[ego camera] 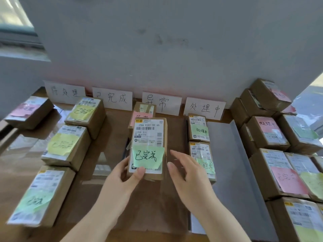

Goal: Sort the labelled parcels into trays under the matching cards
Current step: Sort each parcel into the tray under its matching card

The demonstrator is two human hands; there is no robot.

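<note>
— What stands at the back?

— Four cards in a row against the wall [174, 49], left to right from you: first card [65, 92], second card [112, 98], third card [161, 103], fourth card [204, 107].

— And before them?

— The far-left parcel [28, 110] lies before the first card. A column of three parcels [67, 145] runs toward you from the second. The back parcel [142, 110] lies before the third, behind the held parcel [148, 147] in your left hand [120, 179]. Your right hand [188, 173] is just right of it. A pair of parcels [198, 128] lies before the fourth, one behind the other. The pile of parcels [272, 133] sits far right.

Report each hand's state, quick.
Left hand: grips the green-note parcel, thumb on its near end.
Right hand: open beside the parcel, fingers straight, holding nothing.
</note>
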